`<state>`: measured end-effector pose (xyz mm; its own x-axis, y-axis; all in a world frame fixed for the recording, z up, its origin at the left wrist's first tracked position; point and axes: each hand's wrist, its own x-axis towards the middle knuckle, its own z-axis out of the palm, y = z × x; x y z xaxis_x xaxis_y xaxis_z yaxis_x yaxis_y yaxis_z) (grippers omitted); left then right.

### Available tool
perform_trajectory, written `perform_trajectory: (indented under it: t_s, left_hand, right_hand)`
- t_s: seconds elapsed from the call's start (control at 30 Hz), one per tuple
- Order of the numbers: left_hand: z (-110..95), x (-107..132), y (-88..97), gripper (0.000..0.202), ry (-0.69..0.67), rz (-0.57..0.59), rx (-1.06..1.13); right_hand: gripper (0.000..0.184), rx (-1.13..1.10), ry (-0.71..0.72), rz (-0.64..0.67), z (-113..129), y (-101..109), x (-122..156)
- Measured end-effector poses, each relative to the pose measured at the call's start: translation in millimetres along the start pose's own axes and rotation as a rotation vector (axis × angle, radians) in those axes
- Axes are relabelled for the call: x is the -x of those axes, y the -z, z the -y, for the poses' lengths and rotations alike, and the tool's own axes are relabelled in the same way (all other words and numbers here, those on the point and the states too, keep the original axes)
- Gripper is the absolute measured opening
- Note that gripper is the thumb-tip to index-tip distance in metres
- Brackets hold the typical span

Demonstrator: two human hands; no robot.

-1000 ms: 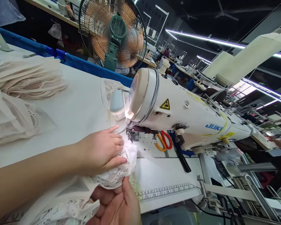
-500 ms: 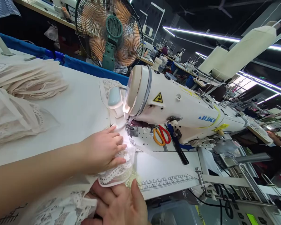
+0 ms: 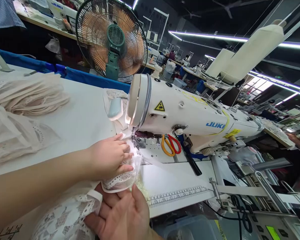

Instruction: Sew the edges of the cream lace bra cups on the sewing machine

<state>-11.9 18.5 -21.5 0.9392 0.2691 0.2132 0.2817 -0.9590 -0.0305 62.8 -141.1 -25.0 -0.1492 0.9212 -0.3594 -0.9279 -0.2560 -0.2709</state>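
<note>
My left hand (image 3: 112,158) lies flat, palm down, on white lace fabric (image 3: 120,178) just in front of the sewing machine's needle area. Its fingers are stretched out and slightly spread, with the fingertips close to the presser foot (image 3: 137,141). Below it, my right hand (image 3: 125,213) is palm up, loosely bent, the thumb standing apart. Its fingertips reach beneath the scalloped lace edge and are partly hidden. More white lace (image 3: 65,213) bunches beside those fingers at the lower left. The white sewing machine (image 3: 180,110) has its lamp lit over the cloth.
Orange-and-red-handled scissors (image 3: 170,145) lie under the machine arm. A printed ruler (image 3: 177,195) runs along the table's front edge. Piles of pale lace pieces (image 3: 32,96) rest at left. Behind stand a large fan (image 3: 112,40) and thread cones (image 3: 252,53); a plastic bin (image 3: 190,230) sits below.
The view has shifted slightly, so the machine appears further left. My right hand has moved a little up and left, showing more palm. My left hand stays flat on the lace.
</note>
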Motion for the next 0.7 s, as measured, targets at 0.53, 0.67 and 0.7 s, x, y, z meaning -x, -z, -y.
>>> perform_trajectory:
  t_s: [0.53,0.67,0.7]
  left_hand:
    - [21.1,-9.2,-5.8,0.045,-0.019,0.0,0.003]
    - [4.3,-7.8,2.5,0.038,-0.03,0.026,0.037]
    - [-1.6,-6.0,5.3,0.034,-0.043,0.04,0.063]
  right_hand:
    - [0.05,-0.031,0.058,0.01,-0.2,-6.1,-20.1]
    - [0.054,-0.017,0.066,-0.036,-3.5,-6.3,-26.9]
    - [0.056,-0.004,0.067,-0.05,-5.0,-5.9,-28.5]
